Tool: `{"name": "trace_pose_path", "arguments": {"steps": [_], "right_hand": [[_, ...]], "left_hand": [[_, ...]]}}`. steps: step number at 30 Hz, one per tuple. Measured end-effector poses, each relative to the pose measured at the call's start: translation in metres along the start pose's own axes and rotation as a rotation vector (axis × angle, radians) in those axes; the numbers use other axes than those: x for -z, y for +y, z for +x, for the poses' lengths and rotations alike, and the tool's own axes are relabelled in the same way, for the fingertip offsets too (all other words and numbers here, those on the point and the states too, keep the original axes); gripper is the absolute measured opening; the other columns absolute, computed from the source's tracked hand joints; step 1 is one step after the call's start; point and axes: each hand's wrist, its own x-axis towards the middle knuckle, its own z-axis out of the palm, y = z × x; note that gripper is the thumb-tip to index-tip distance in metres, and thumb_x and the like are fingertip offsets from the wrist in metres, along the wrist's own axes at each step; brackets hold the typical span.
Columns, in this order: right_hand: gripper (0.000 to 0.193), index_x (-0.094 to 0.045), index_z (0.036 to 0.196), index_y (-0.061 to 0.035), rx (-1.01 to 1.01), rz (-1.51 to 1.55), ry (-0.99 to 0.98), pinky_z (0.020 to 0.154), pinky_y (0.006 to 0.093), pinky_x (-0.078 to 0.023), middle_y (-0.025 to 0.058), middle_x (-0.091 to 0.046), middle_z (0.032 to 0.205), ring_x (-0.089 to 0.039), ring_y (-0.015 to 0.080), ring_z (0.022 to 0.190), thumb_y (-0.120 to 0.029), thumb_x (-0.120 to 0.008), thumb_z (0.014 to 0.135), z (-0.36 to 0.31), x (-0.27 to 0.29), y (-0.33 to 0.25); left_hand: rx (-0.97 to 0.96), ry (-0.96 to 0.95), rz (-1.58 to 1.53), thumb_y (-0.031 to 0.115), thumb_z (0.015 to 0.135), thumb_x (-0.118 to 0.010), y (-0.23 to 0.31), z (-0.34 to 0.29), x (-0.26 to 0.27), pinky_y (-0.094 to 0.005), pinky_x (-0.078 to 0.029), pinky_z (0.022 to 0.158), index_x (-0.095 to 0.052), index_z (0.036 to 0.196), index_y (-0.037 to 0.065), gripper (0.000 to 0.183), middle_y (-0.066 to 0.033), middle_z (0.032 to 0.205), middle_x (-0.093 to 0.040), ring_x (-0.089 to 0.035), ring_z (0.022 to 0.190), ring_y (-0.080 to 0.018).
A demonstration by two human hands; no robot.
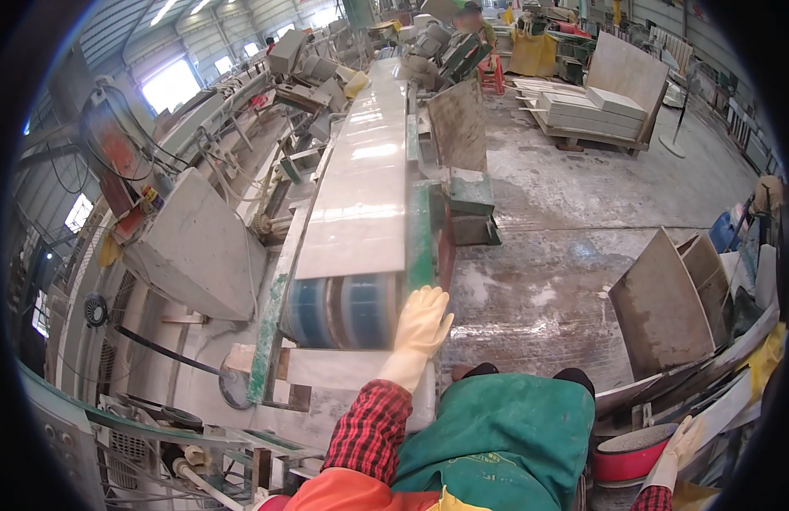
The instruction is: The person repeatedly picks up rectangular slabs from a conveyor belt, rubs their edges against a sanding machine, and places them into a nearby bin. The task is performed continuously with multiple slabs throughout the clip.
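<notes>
My left hand (423, 330), in a cream rubber glove, lies with its fingers stretched out on the right side of the machine frame (422, 243). It is beside the blue banded roller end (343, 312) of the conveyor and holds nothing. A long, glossy white slab (356, 204) lies on the conveyor, its near edge just behind the roller. At the lower right, my right hand (682, 444), gloved alike, has its fingers extended beside a pale panel (728, 417). Close by it is a red round tub (635, 460) with a grey, rough top.
A big grey box-shaped housing (194, 247) stands left of the conveyor, near a black hose (164, 351). Brown boards (663, 302) lean at the right. Pale slabs (590, 111) are stacked on a pallet farther back. Another person (480, 25) is behind the machines.
</notes>
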Motion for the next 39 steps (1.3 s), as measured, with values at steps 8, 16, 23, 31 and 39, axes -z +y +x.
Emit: {"name": "trace_pose_path", "arguments": {"steps": [8, 16, 23, 31, 39], "right_hand": [[0.059, -0.055, 0.132, -0.0042, -0.286, 0.053, -0.236, 0.101, 0.0433, -0.045, 0.0182, -0.057, 0.133, -0.055, 0.0308, 0.122, -0.041, -0.067, 0.087, 0.008, 0.035, -0.037], [0.066, -0.058, 0.124, -0.0042, -0.777, 0.864, -0.476, 0.085, 0.0406, -0.050, 0.0126, -0.065, 0.105, -0.062, 0.0293, 0.094, -0.023, -0.077, 0.063, 0.036, 0.011, -0.002], [0.077, -0.051, 0.137, -0.0041, -0.595, 1.349, -0.281, 0.089, 0.0381, -0.046, 0.0112, -0.061, 0.118, -0.058, 0.0284, 0.105, -0.015, -0.076, 0.064, 0.072, 0.068, -0.044], [0.080, -0.051, 0.138, -0.0070, 0.156, 1.405, -0.668, 0.061, 0.0214, -0.047, 0.0078, -0.063, 0.110, -0.059, 0.0124, 0.076, 0.002, -0.071, 0.061, 0.034, 0.197, -0.283], [0.074, -0.060, 0.126, -0.0197, 1.582, 0.951, -0.329, 0.097, 0.0384, -0.053, 0.0092, -0.059, 0.128, -0.056, 0.0306, 0.119, -0.007, -0.079, 0.055, -0.050, 0.261, -0.472]], "left_hand": [[0.032, -0.044, -0.001, 0.012, 0.074, -0.070, -0.009, -0.005, 0.005, -0.0434, -0.044, 0.090, -0.058, 0.097, 0.003, 0.028, -0.0131, 0.101, -0.058, -0.053, 0.101, -0.0337], [0.015, 0.067, -0.115, 0.011, 0.073, -0.071, -0.010, -0.003, -0.002, -0.0414, -0.044, 0.085, -0.059, 0.096, 0.003, 0.027, -0.0121, 0.098, -0.059, -0.054, 0.095, -0.0325], [0.693, 0.210, -0.777, 0.017, 0.094, -0.062, -0.032, -0.009, -0.047, -0.0324, -0.043, 0.104, -0.063, 0.123, 0.003, 0.032, -0.0120, 0.121, -0.066, -0.060, 0.116, -0.0251], [0.877, -0.275, -1.814, 0.030, 0.098, -0.058, 0.080, 0.054, -0.015, -0.0401, -0.050, 0.101, -0.037, 0.145, 0.004, 0.057, -0.0173, 0.137, -0.054, -0.055, 0.124, -0.0281], [0.877, 0.158, -1.999, 0.021, 0.099, -0.055, 0.056, 0.040, 0.046, -0.0456, -0.051, 0.100, -0.038, 0.139, 0.002, 0.047, -0.0187, 0.133, -0.052, -0.056, 0.118, -0.0330]]}}
